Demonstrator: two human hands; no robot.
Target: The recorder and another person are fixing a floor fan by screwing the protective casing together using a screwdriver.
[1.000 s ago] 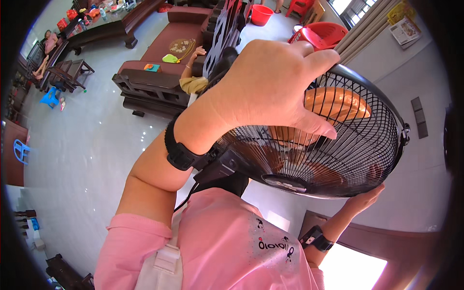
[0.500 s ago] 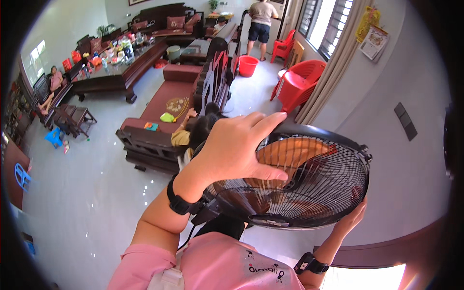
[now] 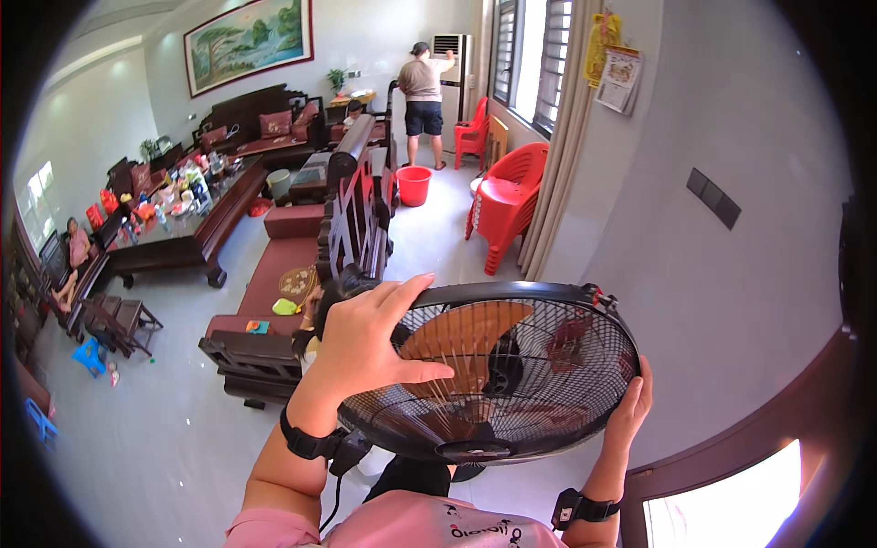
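Note:
A black fan point(image 3: 566, 365) with a wire grille and amber blades fills the lower middle of the view, its face tilted upward. My left hand point(image 3: 365, 342) grips its upper left side, thumb lying over the grille and fingers at the rim. My right hand point(image 3: 632, 402) holds the right edge of the cage, fingertips along the rim. A black cord hangs below the fan's housing near my left wrist.
A dark wooden sofa point(image 3: 260, 356), behind which someone is partly hidden, and a cluttered low table point(image 3: 174, 251) lie left. Another person point(image 3: 422, 82) stands at a tall white unit; someone sits far left. Red chairs point(image 3: 507, 196), a bucket point(image 3: 414, 187) and a wall point(image 3: 749, 310) are beyond.
The view has tilted up, showing more of the room, the picture and the windows. The fan sits lower in the picture, and both my hands still hold it.

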